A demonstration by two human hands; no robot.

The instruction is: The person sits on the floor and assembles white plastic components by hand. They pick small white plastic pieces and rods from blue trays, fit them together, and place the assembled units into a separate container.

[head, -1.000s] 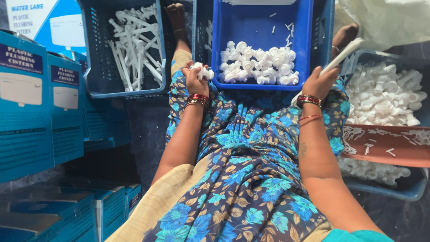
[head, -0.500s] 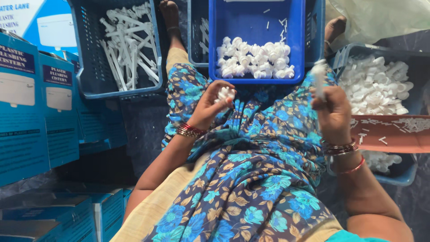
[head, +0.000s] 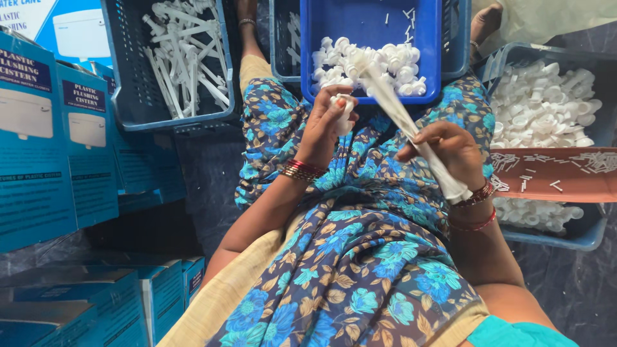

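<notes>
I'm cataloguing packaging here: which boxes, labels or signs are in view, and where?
Blue cardboard cartons: stacked upright at left, each with a dark label band and a white cistern picture.
More blue cartons: lying flat, bottom left.
Blue-and-white poster: top left corner, behind the cartons.

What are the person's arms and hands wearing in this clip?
Both forearms are bare, with no gloves. The left hand has a stack of red and gold bangles at the wrist and red nail polish. The right hand has red and gold bangles too. A teal sleeve edge shows at the right upper arm.
</notes>
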